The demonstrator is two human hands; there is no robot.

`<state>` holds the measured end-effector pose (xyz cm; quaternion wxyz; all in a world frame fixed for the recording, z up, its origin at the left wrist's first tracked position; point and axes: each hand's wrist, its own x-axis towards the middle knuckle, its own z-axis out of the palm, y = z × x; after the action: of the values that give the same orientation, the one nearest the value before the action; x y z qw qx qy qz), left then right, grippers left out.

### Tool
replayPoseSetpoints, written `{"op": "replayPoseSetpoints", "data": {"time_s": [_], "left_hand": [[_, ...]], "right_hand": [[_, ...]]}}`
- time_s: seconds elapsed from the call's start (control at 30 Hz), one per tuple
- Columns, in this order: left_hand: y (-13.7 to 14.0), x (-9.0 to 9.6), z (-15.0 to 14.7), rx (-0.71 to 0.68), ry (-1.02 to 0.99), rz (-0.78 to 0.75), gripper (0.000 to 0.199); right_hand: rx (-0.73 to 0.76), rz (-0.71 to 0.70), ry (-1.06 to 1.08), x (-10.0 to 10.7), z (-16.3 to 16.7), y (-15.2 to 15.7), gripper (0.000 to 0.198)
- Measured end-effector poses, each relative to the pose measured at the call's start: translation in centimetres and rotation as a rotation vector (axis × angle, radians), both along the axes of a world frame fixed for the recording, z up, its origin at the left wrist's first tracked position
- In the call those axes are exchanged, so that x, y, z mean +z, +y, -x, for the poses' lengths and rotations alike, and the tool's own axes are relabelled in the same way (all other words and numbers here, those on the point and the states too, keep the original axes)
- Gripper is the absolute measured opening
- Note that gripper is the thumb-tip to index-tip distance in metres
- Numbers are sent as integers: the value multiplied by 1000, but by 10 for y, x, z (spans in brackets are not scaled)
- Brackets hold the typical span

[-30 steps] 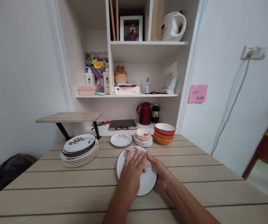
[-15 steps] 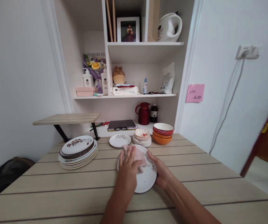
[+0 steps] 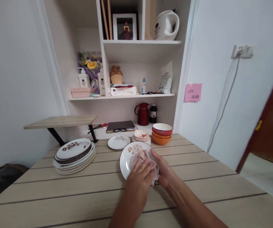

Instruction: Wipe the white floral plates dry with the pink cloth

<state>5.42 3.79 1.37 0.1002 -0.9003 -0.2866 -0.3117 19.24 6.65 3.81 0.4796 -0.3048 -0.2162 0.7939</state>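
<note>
On the bench (image 3: 84, 199), a stack of plates (image 3: 73, 148) stands at the left, in front of the riser (image 3: 60, 121). The front plate (image 3: 125, 160), under the cloth (image 3: 141, 154), is near the middle; behind it, from left to right, come a single plate (image 3: 118, 142), small dishes (image 3: 141, 134) and the stacked bowls (image 3: 162, 133). Farther back, the jug (image 3: 143, 114) stands left of the bottle (image 3: 153, 114).

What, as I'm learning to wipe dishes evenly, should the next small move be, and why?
Probably slide the left hand and the pink cloth toward the left side of the plate: the cloth lies bunched toward the right, leaving that side uncovered, while the right hand steadies the plate's right edge.
</note>
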Motion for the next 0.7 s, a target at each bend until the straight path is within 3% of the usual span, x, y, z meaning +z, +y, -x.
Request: {"op": "replayPoseSetpoints", "data": {"time_s": [0.07, 0.23, 0.4, 0.47, 0.6, 0.7], "left_hand": [[0, 1, -1, -22, 6, 21, 42], [0, 7, 3, 87, -30, 41, 49], [9, 6, 21, 445, -151, 30, 53], [11, 3, 28, 521, -158, 16, 52], [6, -5, 20, 474, -178, -23, 55], [-1, -7, 4, 218, -121, -9, 56]], "right_hand": [[54, 2, -28, 3, 2, -4, 48], [93, -9, 2, 4, 8, -8, 48], [-35, -7, -43, -2, 14, -4, 51], [-53, 9, -82, -4, 15, -2, 55], [-113, -20, 31, -5, 7, 6, 54], [-144, -65, 118, -2, -4, 9, 51]]}}
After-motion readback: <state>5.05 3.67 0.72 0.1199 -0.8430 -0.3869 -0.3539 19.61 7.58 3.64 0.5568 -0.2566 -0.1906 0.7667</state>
